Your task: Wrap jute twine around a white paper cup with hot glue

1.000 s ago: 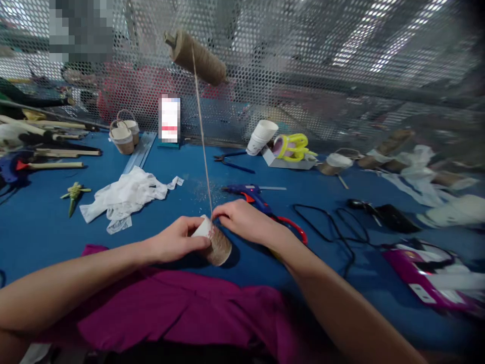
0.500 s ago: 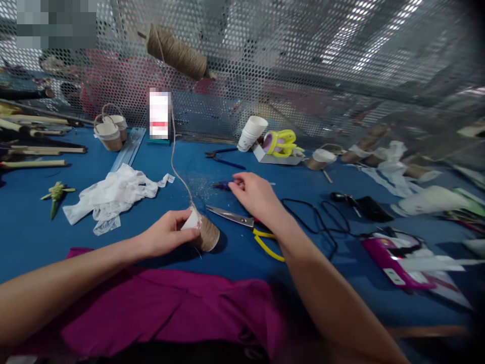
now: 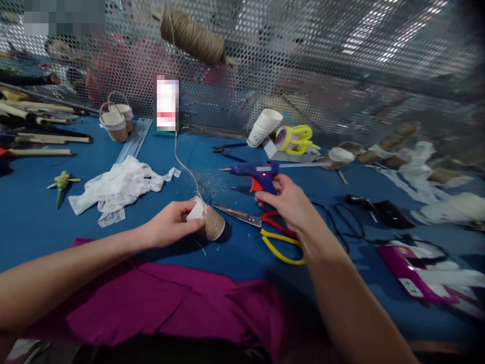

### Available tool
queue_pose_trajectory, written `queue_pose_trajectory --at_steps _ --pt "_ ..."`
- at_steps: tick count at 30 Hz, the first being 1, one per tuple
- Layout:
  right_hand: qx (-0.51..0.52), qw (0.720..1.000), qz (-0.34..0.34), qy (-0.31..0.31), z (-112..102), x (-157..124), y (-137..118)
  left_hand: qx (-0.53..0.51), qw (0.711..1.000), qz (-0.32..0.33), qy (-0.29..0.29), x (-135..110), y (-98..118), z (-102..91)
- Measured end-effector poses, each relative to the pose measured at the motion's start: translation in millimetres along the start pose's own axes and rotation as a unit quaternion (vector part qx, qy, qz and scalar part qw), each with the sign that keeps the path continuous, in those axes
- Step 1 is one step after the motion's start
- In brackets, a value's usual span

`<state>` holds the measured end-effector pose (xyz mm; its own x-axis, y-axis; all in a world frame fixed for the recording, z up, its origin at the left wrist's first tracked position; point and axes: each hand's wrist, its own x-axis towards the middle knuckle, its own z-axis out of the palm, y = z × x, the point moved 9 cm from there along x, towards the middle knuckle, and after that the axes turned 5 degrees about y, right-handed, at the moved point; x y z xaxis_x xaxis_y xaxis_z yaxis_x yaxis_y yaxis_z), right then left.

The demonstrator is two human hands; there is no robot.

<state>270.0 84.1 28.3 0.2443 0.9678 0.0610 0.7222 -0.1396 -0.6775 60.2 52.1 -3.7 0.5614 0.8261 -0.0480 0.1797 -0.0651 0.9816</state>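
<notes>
My left hand (image 3: 172, 225) grips a paper cup (image 3: 207, 218) lying on its side on the blue table; most of the cup is wrapped in brown twine. A slack strand of twine (image 3: 181, 164) runs from the cup up to a twine spool (image 3: 192, 36) hanging on the perforated screen. My right hand (image 3: 290, 203) holds a blue hot glue gun (image 3: 254, 173) by its handle, lifted above the table, nozzle pointing left. Scissors with yellow and red handles (image 3: 261, 227) lie just below that hand.
White lace fabric (image 3: 117, 188) lies to the left, with two small twine-covered baskets (image 3: 114, 123) and wooden sticks (image 3: 38, 136) behind. Stacked white cups (image 3: 263, 127), pliers (image 3: 227, 149), black cords (image 3: 341, 227) and a magenta object (image 3: 417, 268) sit right. A person in red works behind the screen.
My right hand let go of the twine, reached over to the glue gun and has lifted it off the table. The twine went slack. My left hand kept the cup.
</notes>
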Motion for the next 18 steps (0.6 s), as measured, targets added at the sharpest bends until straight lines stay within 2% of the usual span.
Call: queue_pose_trajectory --at_steps 3,5,7,10,12,15,18 --pt "0.159 0.982 0.032 -0.093 8.5 -26.6 -11.1 0.027 0.999 0.001 0.018 0.7 0.7 -4.3" --pt "0.184 0.970 0.030 -0.153 18.2 -42.3 -19.4 0.049 0.999 -0.006 0.023 0.9 -0.2 -5.7" --pt "0.193 0.966 0.001 -0.174 24.0 -52.1 -28.3 0.068 0.997 -0.016 0.025 1.0 -1.6 -6.9" --pt "0.201 0.962 -0.038 -0.181 30.9 -60.5 -37.3 0.074 0.997 -0.020 0.034 1.6 -1.4 -10.8" --pt "0.175 0.967 -0.035 -0.179 35.2 -64.2 -36.8 0.065 0.997 -0.013 0.043 2.9 0.9 -14.3" --pt "0.125 0.983 -0.020 -0.135 33.7 -66.0 -33.6 0.059 0.997 0.001 0.052 6.2 4.7 -18.2" --pt "0.109 0.988 -0.041 -0.105 32.4 -66.4 -38.8 0.081 0.995 0.007 0.051 9.7 7.0 -21.0"
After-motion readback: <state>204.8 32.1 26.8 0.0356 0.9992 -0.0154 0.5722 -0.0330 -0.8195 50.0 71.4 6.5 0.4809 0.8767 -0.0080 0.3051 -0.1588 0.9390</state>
